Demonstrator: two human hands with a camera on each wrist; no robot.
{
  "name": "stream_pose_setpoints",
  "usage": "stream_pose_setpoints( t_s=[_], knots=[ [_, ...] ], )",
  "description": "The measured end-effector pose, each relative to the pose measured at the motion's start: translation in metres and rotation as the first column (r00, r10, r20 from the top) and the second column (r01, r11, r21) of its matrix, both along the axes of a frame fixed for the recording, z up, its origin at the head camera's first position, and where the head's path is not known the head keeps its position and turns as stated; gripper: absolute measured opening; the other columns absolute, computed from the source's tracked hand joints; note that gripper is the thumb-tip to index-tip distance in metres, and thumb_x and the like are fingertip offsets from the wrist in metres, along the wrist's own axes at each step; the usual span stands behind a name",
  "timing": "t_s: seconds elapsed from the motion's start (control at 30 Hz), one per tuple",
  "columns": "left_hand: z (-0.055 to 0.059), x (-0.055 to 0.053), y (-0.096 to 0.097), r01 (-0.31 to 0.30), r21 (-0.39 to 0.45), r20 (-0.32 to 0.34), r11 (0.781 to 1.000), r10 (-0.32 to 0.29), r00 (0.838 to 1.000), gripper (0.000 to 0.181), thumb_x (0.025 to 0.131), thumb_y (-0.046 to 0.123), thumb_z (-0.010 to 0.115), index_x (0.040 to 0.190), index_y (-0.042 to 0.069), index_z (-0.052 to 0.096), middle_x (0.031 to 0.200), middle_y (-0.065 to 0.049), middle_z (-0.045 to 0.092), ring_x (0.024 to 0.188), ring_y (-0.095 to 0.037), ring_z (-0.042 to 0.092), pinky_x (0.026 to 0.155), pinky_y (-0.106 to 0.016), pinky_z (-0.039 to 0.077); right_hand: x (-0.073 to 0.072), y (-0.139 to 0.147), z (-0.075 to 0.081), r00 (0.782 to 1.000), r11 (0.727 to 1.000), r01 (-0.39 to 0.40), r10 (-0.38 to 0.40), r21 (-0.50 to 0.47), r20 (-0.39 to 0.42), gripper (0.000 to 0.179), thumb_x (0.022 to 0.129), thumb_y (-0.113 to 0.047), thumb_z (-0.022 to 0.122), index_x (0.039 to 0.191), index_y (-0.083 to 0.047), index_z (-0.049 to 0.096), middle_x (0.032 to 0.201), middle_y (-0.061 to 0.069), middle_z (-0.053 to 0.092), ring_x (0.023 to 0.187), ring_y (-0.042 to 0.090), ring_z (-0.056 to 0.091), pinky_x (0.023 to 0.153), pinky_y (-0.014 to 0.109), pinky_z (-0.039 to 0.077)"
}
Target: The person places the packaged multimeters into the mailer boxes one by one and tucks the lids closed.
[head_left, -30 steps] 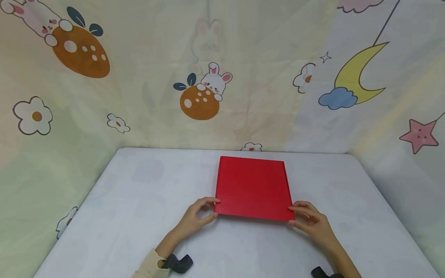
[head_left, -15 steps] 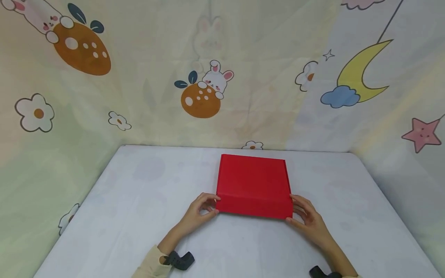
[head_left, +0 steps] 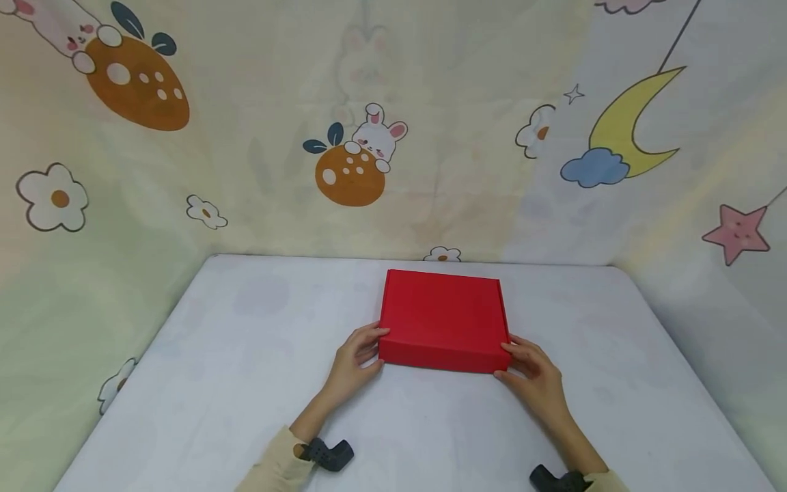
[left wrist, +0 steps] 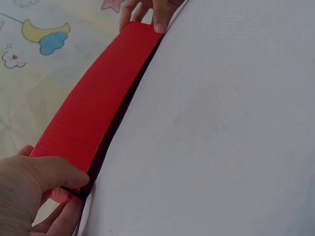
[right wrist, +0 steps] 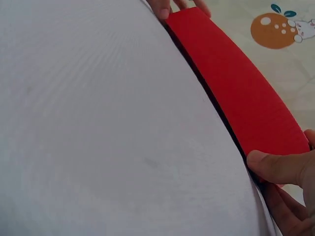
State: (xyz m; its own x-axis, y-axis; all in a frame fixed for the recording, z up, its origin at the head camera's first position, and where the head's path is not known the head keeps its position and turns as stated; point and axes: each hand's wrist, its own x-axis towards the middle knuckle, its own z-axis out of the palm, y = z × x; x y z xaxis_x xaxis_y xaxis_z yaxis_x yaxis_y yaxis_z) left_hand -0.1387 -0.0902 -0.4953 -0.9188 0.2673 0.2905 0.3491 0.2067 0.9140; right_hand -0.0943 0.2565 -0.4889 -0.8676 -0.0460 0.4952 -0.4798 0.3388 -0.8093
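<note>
A flat red cardboard box (head_left: 443, 307) lies on the white table, its lid down and its front flap (left wrist: 93, 93) folded over the front side. My left hand (head_left: 352, 361) holds the front left corner, thumb at the flap's lower edge and fingers by the top and side. At the front right corner, my right hand (head_left: 535, 379) pinches the box the same way, with its thumb (right wrist: 268, 164) on the flap. A dark narrow gap runs under the flap's lower edge in both wrist views. The inside of the box is hidden.
The white table (head_left: 277, 328) stretches to both sides and in front of the box. Behind it hangs a pale curtain (head_left: 258, 137) printed with rabbits, flowers and a moon. Each wrist wears a black band mount, such as the left mount (head_left: 332, 454).
The front flap, earlier lying almost level with the lid, has swung down against the front side. Both hands have followed it, moving slightly up in the head view while keeping the corners.
</note>
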Motion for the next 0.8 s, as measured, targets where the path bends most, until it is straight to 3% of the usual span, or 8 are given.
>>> stream_pose_setpoints(
  t_s=[0.17, 0.33, 0.43, 0.57, 0.7, 0.8],
  knots=[
    [0.003, 0.001, 0.006, -0.104, 0.023, 0.02, 0.994, 0.103, 0.994, 0.051, 0.079, -0.015, 0.07, 0.122, 0.013, 0.065, 0.136, -0.011, 0.054, 0.112, -0.033, 0.062, 0.086, -0.037, 0.055, 0.0, -0.012, 0.009, 0.995, 0.995, 0.094, -0.095, -0.024, -0.01, 0.049, 0.065, 0.027, 0.073, 0.111, 0.015, 0.064, 0.12, 0.032, 0.054, 0.106, -0.004, 0.057, 0.081, 0.015, 0.053],
    [0.002, 0.002, 0.013, -0.18, 0.071, 0.001, 0.981, 0.18, 0.984, 0.042, 0.076, -0.016, 0.073, 0.111, 0.008, 0.072, 0.124, -0.013, 0.061, 0.1, -0.033, 0.066, 0.078, -0.037, 0.058, 0.0, -0.01, 0.002, 0.965, 0.97, 0.245, -0.242, -0.013, 0.105, 0.042, 0.066, 0.02, 0.078, 0.105, 0.01, 0.069, 0.117, 0.024, 0.06, 0.103, -0.007, 0.056, 0.079, 0.011, 0.052],
    [0.004, 0.0, 0.016, -0.208, 0.07, -0.013, 0.976, 0.21, 0.978, 0.041, 0.075, -0.016, 0.073, 0.108, 0.008, 0.073, 0.121, -0.013, 0.063, 0.097, -0.032, 0.067, 0.076, -0.036, 0.059, -0.002, -0.009, -0.001, 0.948, 0.957, 0.289, -0.288, 0.01, 0.138, 0.041, 0.066, 0.016, 0.081, 0.105, 0.006, 0.072, 0.116, 0.018, 0.062, 0.102, -0.009, 0.055, 0.079, 0.008, 0.05],
    [0.006, -0.003, 0.016, -0.218, 0.043, -0.02, 0.975, 0.219, 0.975, 0.042, 0.075, -0.016, 0.074, 0.109, 0.009, 0.073, 0.121, -0.012, 0.063, 0.098, -0.031, 0.067, 0.076, -0.034, 0.058, -0.004, -0.007, -0.001, 0.956, 0.966, 0.259, -0.256, -0.001, 0.141, 0.041, 0.069, 0.012, 0.081, 0.108, 0.004, 0.071, 0.117, 0.015, 0.062, 0.102, -0.006, 0.057, 0.08, 0.01, 0.05],
    [0.004, -0.002, 0.015, -0.171, 0.013, -0.005, 0.985, 0.171, 0.985, 0.043, 0.077, -0.015, 0.072, 0.113, 0.009, 0.07, 0.124, -0.014, 0.06, 0.101, -0.032, 0.066, 0.077, -0.031, 0.058, -0.003, 0.0, 0.001, 0.975, 0.985, 0.172, -0.17, -0.002, 0.143, 0.042, 0.072, 0.012, 0.078, 0.113, 0.004, 0.069, 0.12, 0.017, 0.059, 0.101, -0.006, 0.059, 0.081, 0.013, 0.052],
    [0.009, 0.001, 0.012, -0.124, -0.04, 0.004, 0.991, 0.124, 0.992, 0.039, 0.082, -0.007, 0.072, 0.117, 0.01, 0.067, 0.125, -0.015, 0.059, 0.102, -0.033, 0.066, 0.078, -0.032, 0.059, -0.001, 0.007, 0.006, 0.986, 0.996, 0.084, -0.089, 0.039, 0.144, 0.044, 0.075, 0.014, 0.075, 0.117, 0.005, 0.066, 0.123, 0.022, 0.057, 0.099, -0.004, 0.062, 0.08, 0.014, 0.053]
  ],
)
